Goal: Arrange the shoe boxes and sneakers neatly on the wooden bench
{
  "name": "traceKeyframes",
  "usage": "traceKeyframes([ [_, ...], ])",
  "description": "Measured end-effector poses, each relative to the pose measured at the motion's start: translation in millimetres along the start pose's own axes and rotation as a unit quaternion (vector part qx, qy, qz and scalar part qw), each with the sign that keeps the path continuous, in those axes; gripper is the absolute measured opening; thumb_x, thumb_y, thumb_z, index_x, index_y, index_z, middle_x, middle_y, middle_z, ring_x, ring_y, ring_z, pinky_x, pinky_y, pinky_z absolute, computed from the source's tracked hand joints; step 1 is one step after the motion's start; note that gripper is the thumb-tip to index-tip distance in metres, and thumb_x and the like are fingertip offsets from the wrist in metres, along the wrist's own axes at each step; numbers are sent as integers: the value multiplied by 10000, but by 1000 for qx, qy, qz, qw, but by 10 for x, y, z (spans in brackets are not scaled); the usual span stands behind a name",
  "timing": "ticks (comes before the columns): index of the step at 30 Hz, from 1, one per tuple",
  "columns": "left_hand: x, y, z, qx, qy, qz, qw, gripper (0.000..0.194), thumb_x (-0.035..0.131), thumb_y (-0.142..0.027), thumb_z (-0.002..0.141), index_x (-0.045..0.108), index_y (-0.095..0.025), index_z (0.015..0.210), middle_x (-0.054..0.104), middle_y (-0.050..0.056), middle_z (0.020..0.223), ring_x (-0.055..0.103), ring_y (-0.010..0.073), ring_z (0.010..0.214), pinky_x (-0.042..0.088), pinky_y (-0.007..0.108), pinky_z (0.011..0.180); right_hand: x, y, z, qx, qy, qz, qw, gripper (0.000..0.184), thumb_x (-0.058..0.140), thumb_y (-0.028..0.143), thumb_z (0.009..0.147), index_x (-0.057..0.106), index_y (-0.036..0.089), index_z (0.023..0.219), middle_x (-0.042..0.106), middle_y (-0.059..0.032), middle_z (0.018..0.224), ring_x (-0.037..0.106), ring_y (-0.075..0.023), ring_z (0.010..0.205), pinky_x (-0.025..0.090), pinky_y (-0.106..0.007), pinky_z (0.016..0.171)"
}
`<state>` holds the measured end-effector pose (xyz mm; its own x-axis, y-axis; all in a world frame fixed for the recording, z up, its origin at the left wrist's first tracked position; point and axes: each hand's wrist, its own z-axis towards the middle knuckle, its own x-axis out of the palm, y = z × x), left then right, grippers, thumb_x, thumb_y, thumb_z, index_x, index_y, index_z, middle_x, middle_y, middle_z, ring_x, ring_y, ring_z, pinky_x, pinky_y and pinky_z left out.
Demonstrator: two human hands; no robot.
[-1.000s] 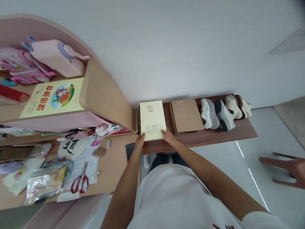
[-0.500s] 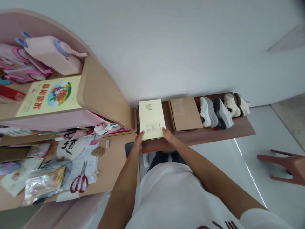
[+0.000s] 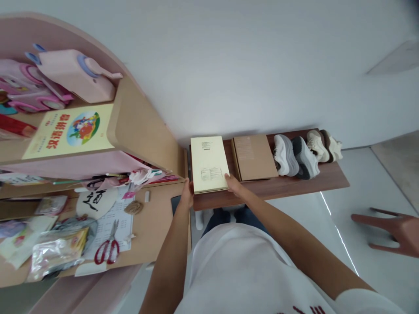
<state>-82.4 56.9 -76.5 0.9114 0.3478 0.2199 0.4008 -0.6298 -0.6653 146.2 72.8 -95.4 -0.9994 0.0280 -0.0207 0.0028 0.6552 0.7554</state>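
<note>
A pale yellow flat box (image 3: 208, 162) lies on a dark wooden bench (image 3: 281, 185) against the white wall. My left hand (image 3: 187, 194) grips the box's near left corner, fingers partly hidden under the edge. My right hand (image 3: 233, 183) is closed on the near right corner. Just right of it lies a brown cardboard box (image 3: 254, 157). Further right two pairs of sneakers (image 3: 306, 152) stand in a row on the bench.
Left of the bench stands a wood and pink desk (image 3: 153, 231) strewn with papers, red scissors (image 3: 106, 250), plastic bags and a dark phone (image 3: 176, 204). Its shelf holds a yellow book (image 3: 67, 131) and pink items. A reddish stool (image 3: 393, 229) stands on the white floor at right.
The yellow box has shifted slightly toward me and my left hand has slid lower along its left corner. The view has hardly moved.
</note>
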Motion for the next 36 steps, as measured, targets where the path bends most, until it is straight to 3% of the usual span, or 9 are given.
traceKeyframes([
  [3,-4,-53,-24,6,-18,-41,999,509,527,-549,988,710,-110,1169,792,118,1066,729,288,1083,586,368,893,9,86,-115,50,0,-18,999,570,415,647,996,532,245,1382,663,-147,1345,652,-294,1206,545,-576,964],
  [6,29,-61,-38,12,-38,-54,998,337,638,-417,947,723,-148,1131,793,87,1039,741,231,1023,587,307,836,15,154,-205,45,7,-30,999,578,355,614,1024,438,266,1476,630,-140,1411,641,-286,1234,558,-561,961],
  [11,80,-55,-86,-8,-72,-69,995,272,692,-417,910,732,-198,1068,787,54,972,741,197,927,583,277,765,18,210,-286,-76,-30,-119,989,789,394,640,992,202,232,1639,391,-151,1644,481,-323,1436,492,-545,1096],
  [14,111,-81,-139,-29,-54,-106,992,311,707,-450,894,713,-209,1090,779,58,962,734,214,902,604,330,770,41,209,-338,-165,-46,-180,969,801,351,634,1000,238,173,1646,342,-154,1671,351,-318,1530,331,-516,1236],
  [17,162,-108,-198,-28,-19,-142,989,345,729,-439,875,694,-197,1118,776,83,1000,731,241,938,618,407,816,63,202,-403,-184,-47,-213,958,780,307,613,1015,274,147,1640,372,-176,1648,299,-323,1557,277,-515,1261],
  [21,265,-109,-247,34,-50,-143,988,338,788,-411,813,696,-184,1044,769,72,964,736,220,879,626,385,778,87,215,-471,-169,-50,-233,956,785,314,635,1015,286,162,1640,356,-176,1656,233,-327,1583,252,-528,1263],
  [26,409,-123,-303,116,-123,-82,982,314,827,-410,760,707,-177,933,764,70,924,741,203,839,611,318,718,156,251,-469,-134,-39,-227,964,800,334,649,1013,313,146,1634,244,-144,1715,92,-320,1616,124,-531,1296],
  [31,503,-186,-410,235,-115,8,965,308,794,-405,807,763,-178,1013,782,116,1081,741,241,1017,593,372,928,242,273,-419,-127,19,-138,982,922,391,730,964,329,87,1622,259,-148,1707,154,-278,1609,90,-429,1315],
  [36,542,-162,-459,285,-142,144,937,345,757,-426,838,775,-208,1105,783,108,1125,731,279,1076,550,438,1018,279,301,-461,-98,71,-10,993,885,452,808,903,333,310,1625,316,-5,1696,237,-275,1589,181,-524,1292],
])
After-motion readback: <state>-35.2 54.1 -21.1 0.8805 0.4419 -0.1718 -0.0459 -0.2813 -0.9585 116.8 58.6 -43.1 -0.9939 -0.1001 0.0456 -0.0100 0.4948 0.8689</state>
